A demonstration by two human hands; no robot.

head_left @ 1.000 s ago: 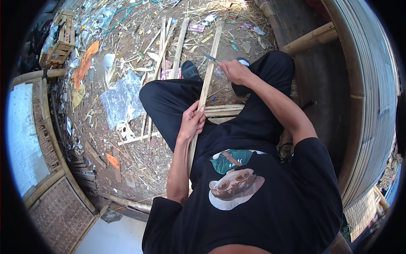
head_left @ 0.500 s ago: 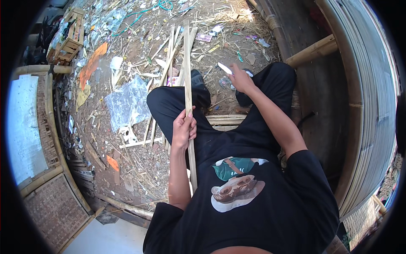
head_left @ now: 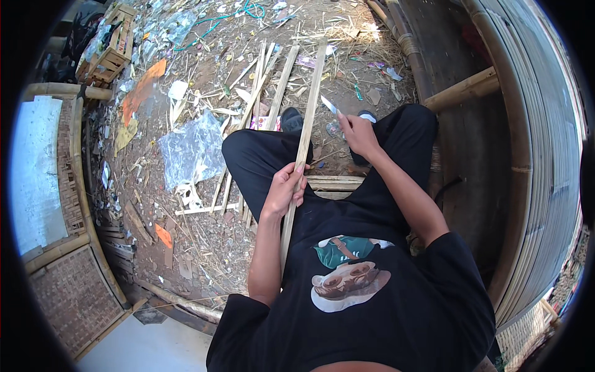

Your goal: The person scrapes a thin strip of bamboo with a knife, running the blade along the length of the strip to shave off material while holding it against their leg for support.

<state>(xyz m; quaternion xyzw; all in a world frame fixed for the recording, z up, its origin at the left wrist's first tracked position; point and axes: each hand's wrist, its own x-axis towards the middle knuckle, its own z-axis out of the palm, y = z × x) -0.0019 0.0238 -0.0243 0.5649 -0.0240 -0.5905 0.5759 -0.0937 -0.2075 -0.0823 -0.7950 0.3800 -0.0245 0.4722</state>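
One wood strip (head_left: 314, 93) slants mid-frame; I see the left hand (head_left: 285, 188) pinching it, the right hand (head_left: 361, 135) gripping a knife (head_left: 330, 106). Looks like shaving; the next stroke needs steady holding.

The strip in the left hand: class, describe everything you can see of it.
The strip is long, narrow, flat and pale brown, apparently bamboo or wood. It slants, far end to the right, near end by the shirt. The left hand grips it partway along; the knife beside it looks apart.
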